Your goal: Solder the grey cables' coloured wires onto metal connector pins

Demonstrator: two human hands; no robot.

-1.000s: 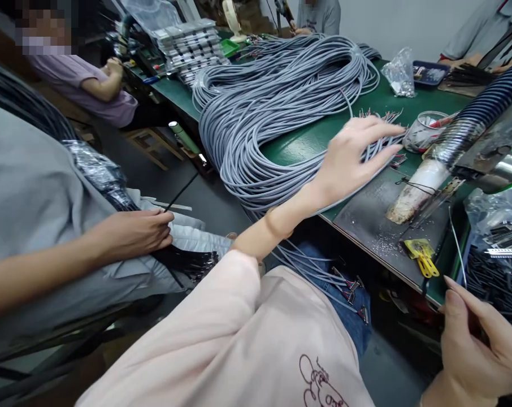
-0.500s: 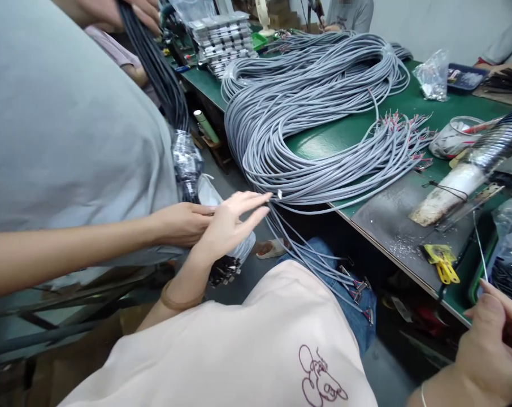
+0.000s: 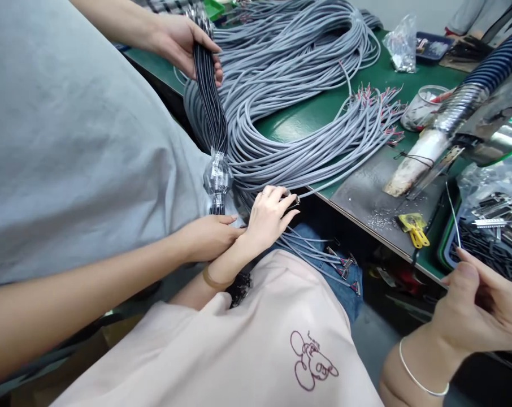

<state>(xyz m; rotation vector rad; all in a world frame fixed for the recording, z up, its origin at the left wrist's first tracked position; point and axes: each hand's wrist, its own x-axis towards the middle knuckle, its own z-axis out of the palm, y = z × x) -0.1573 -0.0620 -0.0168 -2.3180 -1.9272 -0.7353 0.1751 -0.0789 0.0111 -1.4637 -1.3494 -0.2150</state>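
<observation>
My left hand (image 3: pixel 268 217) is closed at the table's near edge, pinching the dark connector end of one grey cable (image 3: pixel 319 186) between thumb and fingers. That cable runs out of a big coil of grey cables (image 3: pixel 281 85) on the green table (image 3: pixel 307 121). My right hand (image 3: pixel 480 308) hovers low at the right with fingers curled and thumb out; a thin wire (image 3: pixel 453 217) rises just above the thumb, and what the fingers hold is hidden. A co-worker in a grey shirt grips a black cable bundle (image 3: pixel 211 102) with a hand (image 3: pixel 183 39) at its top and another hand (image 3: pixel 205 237) touching my left wrist.
Cable ends with red-tipped wires (image 3: pixel 374 102) fan out beside a plastic bowl (image 3: pixel 421 113). A dark metal plate (image 3: pixel 366 192) carries a yellow clip (image 3: pixel 413 226). A corrugated hose (image 3: pixel 489 73) slants in from the right. A tray of black parts (image 3: pixel 493 237) sits at right.
My left hand has drawn back from the far cable ends to the table edge and closed on one cable's end. The co-worker has lifted the black bundle over the table.
</observation>
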